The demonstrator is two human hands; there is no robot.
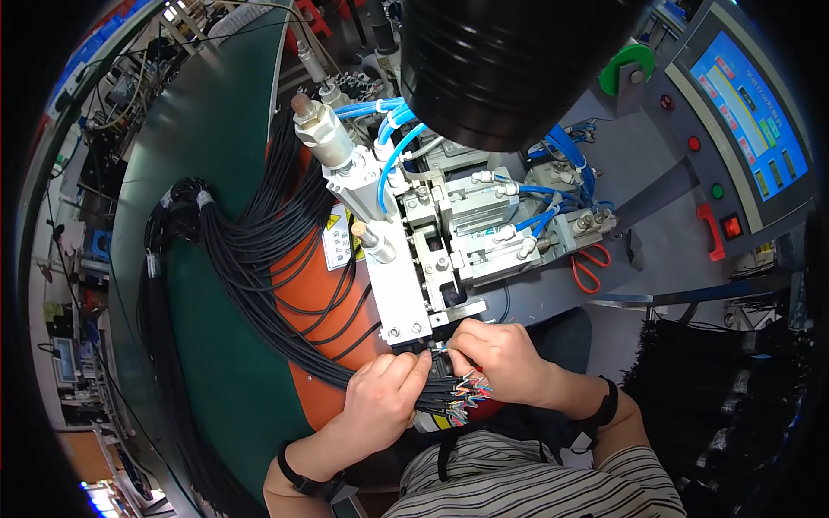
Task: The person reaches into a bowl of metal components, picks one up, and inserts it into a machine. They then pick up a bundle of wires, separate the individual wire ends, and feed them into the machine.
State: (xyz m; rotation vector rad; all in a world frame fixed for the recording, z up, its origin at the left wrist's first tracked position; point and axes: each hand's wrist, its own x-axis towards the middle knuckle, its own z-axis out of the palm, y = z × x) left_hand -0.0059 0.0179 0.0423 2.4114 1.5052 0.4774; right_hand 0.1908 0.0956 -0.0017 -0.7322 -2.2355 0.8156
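Green desk (194, 125) showing along its curved edge; black cables (246, 268); warning label (338, 235) on white machine (395, 289); left hand (384, 397) closed over the cables, hold unclear; right hand (501, 358) pinching a thin wire (443, 348) by the machine's edge; lettered touchscreen (749, 112)

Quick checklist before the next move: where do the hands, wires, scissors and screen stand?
1. Left hand and right hand both at the near end of the machine: ok.
2. Firm grip at the fingertips: cannot tell, fingers hide it.
3. Coloured wire ends gathered neatly: not ok, splayed in several directions.
4. Red-handled scissors apart from both hands: ok.
5. Screen lit: ok.
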